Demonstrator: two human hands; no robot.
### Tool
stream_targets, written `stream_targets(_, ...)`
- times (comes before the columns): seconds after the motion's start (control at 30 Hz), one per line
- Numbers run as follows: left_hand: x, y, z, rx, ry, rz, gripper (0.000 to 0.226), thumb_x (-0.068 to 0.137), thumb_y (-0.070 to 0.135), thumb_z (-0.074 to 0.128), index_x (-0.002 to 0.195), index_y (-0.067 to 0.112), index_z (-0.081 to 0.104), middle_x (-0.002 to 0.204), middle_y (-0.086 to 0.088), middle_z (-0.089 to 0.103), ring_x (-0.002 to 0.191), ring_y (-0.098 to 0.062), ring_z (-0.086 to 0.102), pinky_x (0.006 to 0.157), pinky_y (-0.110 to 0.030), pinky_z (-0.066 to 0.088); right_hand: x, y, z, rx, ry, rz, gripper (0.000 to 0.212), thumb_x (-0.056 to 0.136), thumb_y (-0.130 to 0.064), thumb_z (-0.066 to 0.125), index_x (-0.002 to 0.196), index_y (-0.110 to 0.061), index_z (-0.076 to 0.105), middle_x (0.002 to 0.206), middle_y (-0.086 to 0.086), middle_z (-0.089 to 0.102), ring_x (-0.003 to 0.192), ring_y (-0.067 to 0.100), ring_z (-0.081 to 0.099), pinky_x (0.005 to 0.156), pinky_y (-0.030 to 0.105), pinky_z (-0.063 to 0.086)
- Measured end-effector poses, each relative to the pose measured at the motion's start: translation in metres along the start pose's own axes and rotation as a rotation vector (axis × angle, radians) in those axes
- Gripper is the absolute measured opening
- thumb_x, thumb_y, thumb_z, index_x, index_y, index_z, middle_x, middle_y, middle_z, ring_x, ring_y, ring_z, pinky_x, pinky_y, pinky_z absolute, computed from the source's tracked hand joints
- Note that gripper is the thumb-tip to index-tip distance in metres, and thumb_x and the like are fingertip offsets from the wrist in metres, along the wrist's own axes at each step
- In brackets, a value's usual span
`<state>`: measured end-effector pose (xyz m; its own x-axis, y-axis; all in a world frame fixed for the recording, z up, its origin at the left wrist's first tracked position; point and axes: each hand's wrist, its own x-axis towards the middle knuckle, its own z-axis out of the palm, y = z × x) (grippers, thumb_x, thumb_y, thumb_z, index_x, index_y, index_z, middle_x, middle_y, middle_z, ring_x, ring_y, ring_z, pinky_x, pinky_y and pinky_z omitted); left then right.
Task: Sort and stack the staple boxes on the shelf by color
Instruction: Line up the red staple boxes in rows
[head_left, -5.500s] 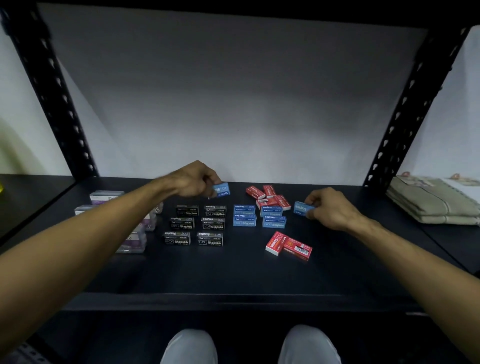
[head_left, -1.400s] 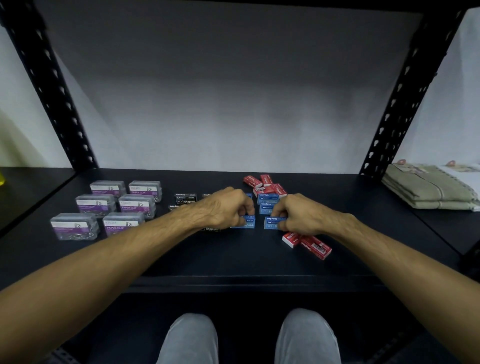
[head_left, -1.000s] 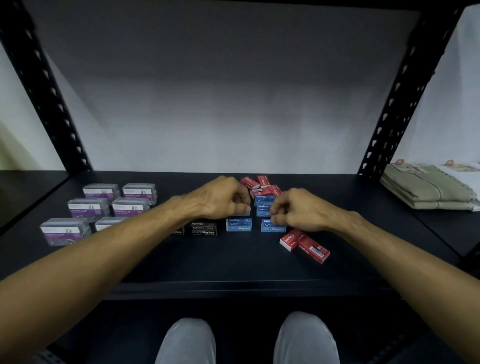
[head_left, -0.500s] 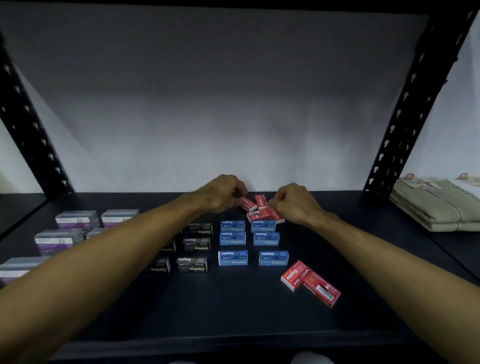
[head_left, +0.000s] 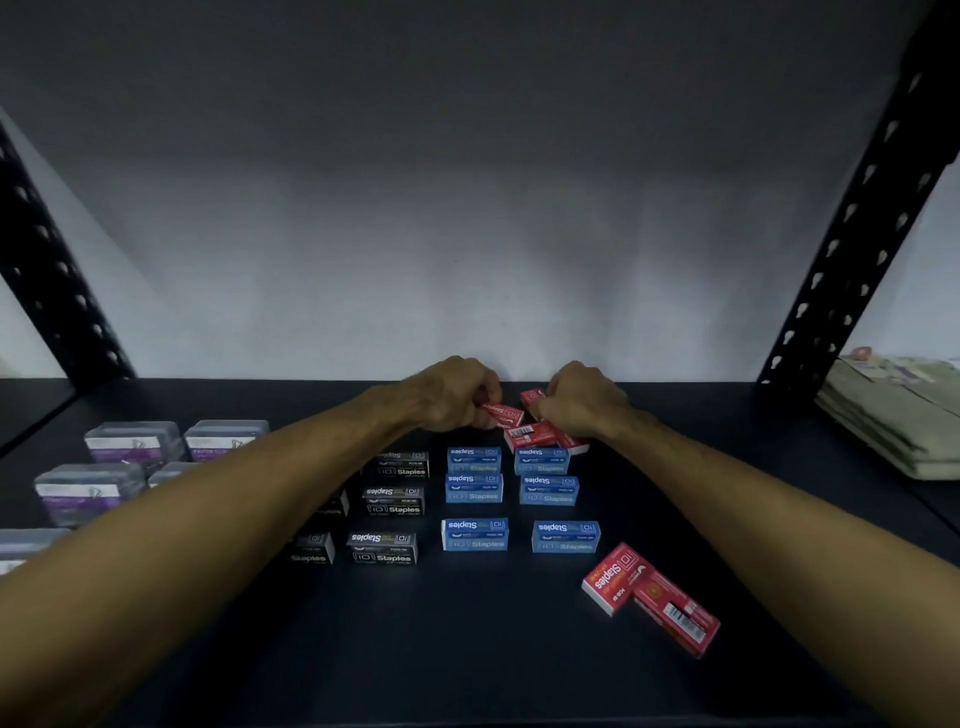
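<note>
- The shelf (head_left: 467, 649) lay open in front, with bare room at its right beside two loose red boxes (head_left: 649, 597); the back wall stood close behind my hands.
- Black boxes (head_left: 395, 501) and blue boxes (head_left: 475, 488) sat in neat rows, close together, easy to knock.
- The red pile (head_left: 537, 434) lay jumbled at the back.
- My left hand (head_left: 452, 395) pinched one red box (head_left: 504, 414) by its end; my right hand (head_left: 582, 400) curled on another red, fingers clamped.
- I judged them light, stiff card, best held by the long sides.
</note>
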<state>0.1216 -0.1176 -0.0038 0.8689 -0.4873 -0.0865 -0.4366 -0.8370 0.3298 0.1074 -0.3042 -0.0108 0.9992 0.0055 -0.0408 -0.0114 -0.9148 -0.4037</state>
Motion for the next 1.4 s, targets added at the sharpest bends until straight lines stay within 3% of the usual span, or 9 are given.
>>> stream_targets(0.1, -0.005, 0.0, 0.001, -0.033, -0.015, -0.013, 0.041, 0.085, 0.028, 0.073, 0.122, 0.014, 0.061, 0.097, 0.006, 0.059, 0.095, -0.016, 0.058, 0.078, -0.025, 0.04, -0.001, -0.002, -0.001, 0.025, -0.008, -0.048, 0.032, 0.086, -0.038, 0.069, 0.104, -0.011, 0.066, 0.089, 0.003, 0.068, 0.079, 0.019, 0.068, 0.076, 0.037, 0.058)
stream_targets(0.2, -0.008, 0.0, 0.002, -0.071, -0.026, -0.022, 0.03, 0.083, 0.027, 0.076, 0.11, 0.017, 0.068, 0.09, 0.009, 0.062, 0.09, -0.014, 0.059, 0.077, -0.024, 0.042, -0.004, -0.006, 0.001, 0.097, 0.024, -0.115, 0.023, 0.085, -0.028, 0.073, 0.102, -0.017, 0.062, 0.103, 0.004, 0.068, 0.086, 0.019, 0.067, 0.079, 0.038, 0.057)
stream_targets(0.47, -0.022, 0.008, -0.013, -0.284, 0.081, -0.045, 0.026, 0.075, 0.01, 0.081, 0.091, 0.02, 0.062, 0.093, 0.003, 0.066, 0.09, -0.018, 0.063, 0.081, -0.029, 0.049, -0.03, 0.002, -0.029, 0.319, 0.05, -0.164, 0.029, 0.088, -0.013, 0.07, 0.116, -0.014, 0.061, 0.104, 0.001, 0.063, 0.086, 0.012, 0.06, 0.062, 0.023, 0.046)
stream_targets(0.7, -0.03, 0.059, -0.02, -0.429, 0.061, 0.034, 0.031, 0.079, 0.012, 0.079, 0.103, 0.021, 0.061, 0.092, -0.003, 0.069, 0.087, -0.018, 0.066, 0.079, -0.03, 0.05, -0.063, 0.036, -0.06, 0.259, 0.04, -0.159, 0.024, 0.086, -0.014, 0.072, 0.11, -0.016, 0.068, 0.103, 0.001, 0.068, 0.093, 0.014, 0.063, 0.079, 0.027, 0.048)
stream_targets(0.83, -0.026, 0.093, -0.013, -0.457, 0.035, 0.058, 0.032, 0.075, 0.01, 0.081, 0.094, 0.02, 0.057, 0.089, -0.004, 0.072, 0.082, -0.021, 0.069, 0.079, -0.036, 0.054, -0.081, 0.063, -0.071, 0.182, 0.015, -0.121, 0.021, 0.086, -0.011, 0.071, 0.104, -0.02, 0.068, 0.097, -0.003, 0.067, 0.089, 0.011, 0.062, 0.076, 0.025, 0.046)
stream_targets(0.97, -0.024, 0.126, -0.003, -0.496, -0.01, 0.106, 0.035, 0.079, 0.005, 0.078, 0.103, 0.018, 0.058, 0.086, -0.004, 0.072, 0.073, -0.016, 0.071, 0.066, -0.031, 0.058, -0.094, 0.093, -0.078, 0.11, -0.021, -0.086, 0.023, 0.085, -0.01, 0.072, 0.105, -0.021, 0.069, 0.097, -0.005, 0.068, 0.089, 0.009, 0.063, 0.075, 0.021, 0.047)
stream_targets(1.1, -0.015, 0.147, 0.015, -0.411, 0.005, 0.112, 0.032, 0.078, 0.003, 0.077, 0.104, 0.015, 0.062, 0.091, -0.006, 0.069, 0.081, -0.017, 0.068, 0.073, -0.029, 0.057, -0.104, 0.116, -0.076, 0.078, -0.034, -0.05, 0.024, 0.085, -0.009, 0.07, 0.103, -0.024, 0.069, 0.097, -0.006, 0.067, 0.088, 0.007, 0.063, 0.076, 0.021, 0.049)
stream_targets(1.23, -0.007, 0.155, 0.037, -0.327, 0.021, 0.104, 0.032, 0.078, 0.004, 0.077, 0.1, 0.02, 0.059, 0.087, 0.005, 0.061, 0.073, -0.008, 0.059, 0.063, -0.021, 0.047, -0.109, 0.131, -0.067, 0.061, -0.056, -0.048, 0.023, 0.086, -0.009, 0.069, 0.103, -0.025, 0.069, 0.099, -0.005, 0.067, 0.089, 0.007, 0.063, 0.08, 0.024, 0.051)
stream_targets(1.4, -0.004, 0.155, 0.048, -0.251, 0.03, 0.124, 0.035, 0.079, 0.006, 0.076, 0.106, 0.022, 0.061, 0.092, 0.005, 0.063, 0.08, -0.011, 0.063, 0.07, -0.026, 0.054, -0.111, 0.14, -0.061, 0.086, -0.057, -0.067, 0.031, 0.085, -0.008, 0.07, 0.113, -0.023, 0.068, 0.106, -0.004, 0.067, 0.094, 0.009, 0.062, 0.085, 0.024, 0.049)
